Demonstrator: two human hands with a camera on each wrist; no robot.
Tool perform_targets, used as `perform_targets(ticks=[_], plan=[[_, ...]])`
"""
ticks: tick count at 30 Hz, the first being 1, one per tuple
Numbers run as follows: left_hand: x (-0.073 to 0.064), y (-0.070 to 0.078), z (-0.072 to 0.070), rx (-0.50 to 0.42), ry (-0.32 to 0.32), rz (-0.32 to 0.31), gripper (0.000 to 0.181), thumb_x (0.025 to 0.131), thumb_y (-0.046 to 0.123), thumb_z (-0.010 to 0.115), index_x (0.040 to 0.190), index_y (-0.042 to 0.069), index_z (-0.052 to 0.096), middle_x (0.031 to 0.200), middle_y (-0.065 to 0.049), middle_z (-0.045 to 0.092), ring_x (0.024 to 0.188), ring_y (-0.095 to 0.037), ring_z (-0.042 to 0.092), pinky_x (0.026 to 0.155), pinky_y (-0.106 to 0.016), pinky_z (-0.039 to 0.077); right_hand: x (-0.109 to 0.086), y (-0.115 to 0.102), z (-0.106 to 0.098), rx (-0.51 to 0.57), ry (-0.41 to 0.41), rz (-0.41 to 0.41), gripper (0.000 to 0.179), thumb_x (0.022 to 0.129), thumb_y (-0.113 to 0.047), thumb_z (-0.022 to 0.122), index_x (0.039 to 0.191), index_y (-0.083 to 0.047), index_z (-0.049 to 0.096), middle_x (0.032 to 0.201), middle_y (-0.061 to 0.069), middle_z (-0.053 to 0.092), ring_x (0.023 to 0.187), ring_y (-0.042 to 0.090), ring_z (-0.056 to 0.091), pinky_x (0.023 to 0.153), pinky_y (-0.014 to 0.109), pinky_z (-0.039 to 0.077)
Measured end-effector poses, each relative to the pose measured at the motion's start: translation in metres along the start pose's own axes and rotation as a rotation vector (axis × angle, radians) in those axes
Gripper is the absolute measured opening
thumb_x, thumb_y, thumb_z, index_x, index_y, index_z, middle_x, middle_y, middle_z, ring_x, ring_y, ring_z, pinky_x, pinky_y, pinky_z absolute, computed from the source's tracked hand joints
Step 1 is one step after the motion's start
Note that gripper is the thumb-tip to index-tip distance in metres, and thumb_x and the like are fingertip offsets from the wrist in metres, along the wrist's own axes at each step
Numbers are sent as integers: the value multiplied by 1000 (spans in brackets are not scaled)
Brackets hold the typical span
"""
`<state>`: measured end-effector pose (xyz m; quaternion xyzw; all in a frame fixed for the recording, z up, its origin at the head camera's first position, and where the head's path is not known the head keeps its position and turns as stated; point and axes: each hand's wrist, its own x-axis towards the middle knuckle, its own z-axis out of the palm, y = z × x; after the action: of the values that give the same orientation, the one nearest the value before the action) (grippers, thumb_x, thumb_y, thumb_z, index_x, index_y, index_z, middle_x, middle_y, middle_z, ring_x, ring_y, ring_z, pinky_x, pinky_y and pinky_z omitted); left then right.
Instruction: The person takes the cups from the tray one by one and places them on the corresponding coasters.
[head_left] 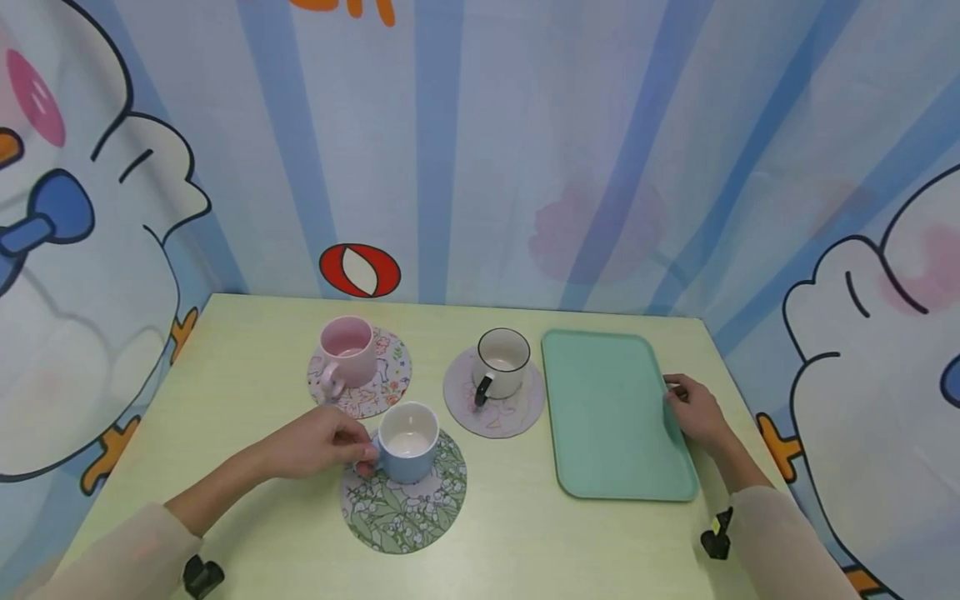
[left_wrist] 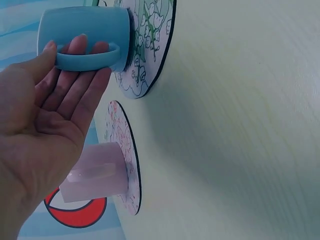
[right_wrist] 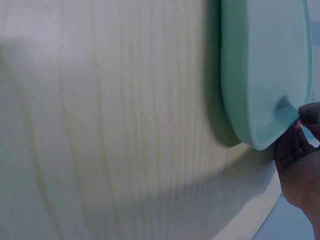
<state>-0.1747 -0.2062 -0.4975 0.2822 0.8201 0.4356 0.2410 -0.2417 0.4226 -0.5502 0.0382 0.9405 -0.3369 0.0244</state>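
A light blue mug (head_left: 408,454) with a white inside stands upright on a round green floral mat (head_left: 405,521). Its handle (left_wrist: 87,62) is held by my left hand (head_left: 318,442), with fingertips through the loop and the thumb at its upper end. On the right, a mint green tray (head_left: 618,417) lies on the table. My right hand (head_left: 697,410) pinches the tray's right edge, thumb on top and fingers beneath. In the right wrist view, part of that hand (right_wrist: 300,170) is cut off by the frame.
Behind the blue mug, a pink mug (head_left: 348,354) sits on a pink patterned round mat (head_left: 393,358). A white mug with a black rim and handle (head_left: 504,358) stands on a lilac mat (head_left: 457,392), left of the tray. A printed curtain (head_left: 495,150) hangs behind the table (head_left: 517,542).
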Motion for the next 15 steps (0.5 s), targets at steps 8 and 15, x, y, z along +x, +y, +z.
perform_targets(ticks=[8, 15], plan=[[-7, -1, 1, -212, -128, -48, 20, 106, 17, 68, 100, 2, 81, 92, -11, 79, 90, -16, 71, 85, -28, 60, 1, -1, -1, -12, -3, 2, 40, 110, -10, 49, 146, 6, 53, 118, 28, 63, 103, 38, 62, 80, 44, 50], [-8, -3, 16, -396, -219, -86, 23, 105, 15, 69, 108, -4, 78, 102, -20, 79, 101, -25, 76, 88, -40, 62, 0, -2, -1, -7, -6, 18, 41, 110, -11, 48, 147, 7, 51, 120, 29, 62, 105, 40, 61, 82, 47, 51]])
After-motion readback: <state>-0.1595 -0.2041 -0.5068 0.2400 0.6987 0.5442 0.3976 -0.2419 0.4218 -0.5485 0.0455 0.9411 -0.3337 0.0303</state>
